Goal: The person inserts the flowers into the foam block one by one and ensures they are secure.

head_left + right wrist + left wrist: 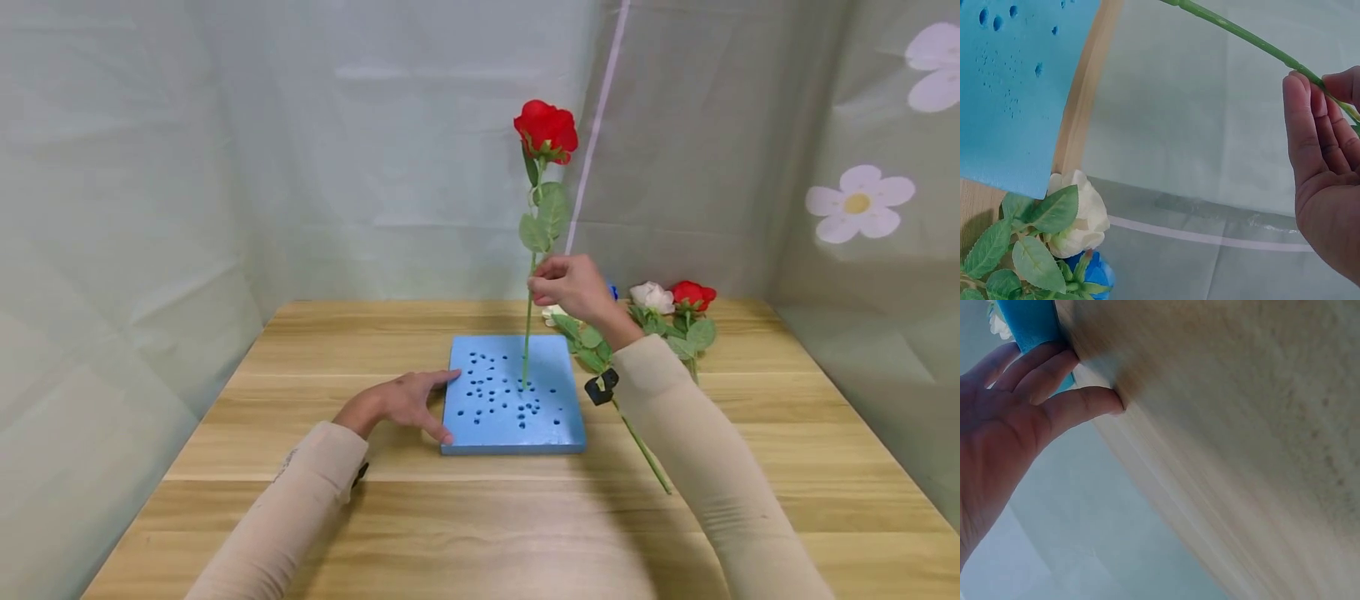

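Observation:
My right hand (576, 290) pinches the green stem of an artificial red rose (546, 132) between thumb and fingers. The rose stands nearly upright, bloom on top, over a blue board (498, 437) dotted with small holes. Its stem's lower end meets the board's holed surface in the head view; whether it sits inside a hole cannot be made out. The right wrist view shows the gripped stem (1235, 30) up close. With thumb and fingers spread, my left hand (408, 400) touches the board's left edge. In the left wrist view, those fingers (1038, 375) lie along the blue side.
Right of the board lie more artificial flowers: a white one (652, 297), a red one (693, 295), a cream one (1079, 215) and a blue one (1099, 274). A loose stem (643, 450) reaches toward the front under my right forearm. Grey curtains surround the wooden table (360, 533).

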A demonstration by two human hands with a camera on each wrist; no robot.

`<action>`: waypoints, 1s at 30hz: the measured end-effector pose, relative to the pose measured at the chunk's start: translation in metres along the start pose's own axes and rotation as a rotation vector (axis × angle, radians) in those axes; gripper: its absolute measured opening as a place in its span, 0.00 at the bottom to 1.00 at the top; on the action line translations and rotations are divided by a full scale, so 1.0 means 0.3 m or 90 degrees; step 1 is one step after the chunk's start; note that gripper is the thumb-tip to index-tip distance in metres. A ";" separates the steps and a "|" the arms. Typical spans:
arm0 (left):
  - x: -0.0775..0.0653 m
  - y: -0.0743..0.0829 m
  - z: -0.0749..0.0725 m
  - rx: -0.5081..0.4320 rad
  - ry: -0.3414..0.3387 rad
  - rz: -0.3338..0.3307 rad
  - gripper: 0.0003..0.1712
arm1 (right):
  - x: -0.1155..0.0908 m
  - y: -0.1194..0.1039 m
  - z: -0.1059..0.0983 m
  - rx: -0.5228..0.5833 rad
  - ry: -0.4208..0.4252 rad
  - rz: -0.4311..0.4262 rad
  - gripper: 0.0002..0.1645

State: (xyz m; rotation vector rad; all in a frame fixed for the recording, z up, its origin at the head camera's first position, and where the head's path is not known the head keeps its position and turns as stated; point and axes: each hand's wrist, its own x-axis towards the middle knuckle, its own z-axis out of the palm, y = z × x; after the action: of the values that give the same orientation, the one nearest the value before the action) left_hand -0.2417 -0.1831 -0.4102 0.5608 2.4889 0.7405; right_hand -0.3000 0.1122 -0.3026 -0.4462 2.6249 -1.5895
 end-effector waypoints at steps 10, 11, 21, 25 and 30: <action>0.010 0.000 -0.003 -0.009 -0.005 0.003 0.65 | 0.014 -0.028 0.061 -0.019 0.006 -0.019 0.12; 0.010 0.000 -0.003 -0.009 -0.006 0.002 0.65 | 0.015 -0.031 0.067 -0.020 0.005 -0.019 0.12; 0.007 0.006 -0.006 -0.003 -0.012 -0.011 0.65 | 0.027 -0.044 0.114 -0.008 0.002 -0.012 0.11; 0.003 0.013 -0.009 -0.002 -0.013 -0.019 0.65 | 0.036 -0.046 0.135 -0.004 0.005 -0.023 0.12; 0.004 0.018 -0.009 -0.002 -0.013 -0.027 0.65 | 0.048 -0.047 0.165 -0.003 0.013 -0.037 0.11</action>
State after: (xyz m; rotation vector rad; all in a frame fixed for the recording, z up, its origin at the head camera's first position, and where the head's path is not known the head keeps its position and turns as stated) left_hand -0.2429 -0.1794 -0.4054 0.5100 2.4727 0.7190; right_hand -0.3017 0.0597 -0.3121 -0.5147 2.6556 -1.6132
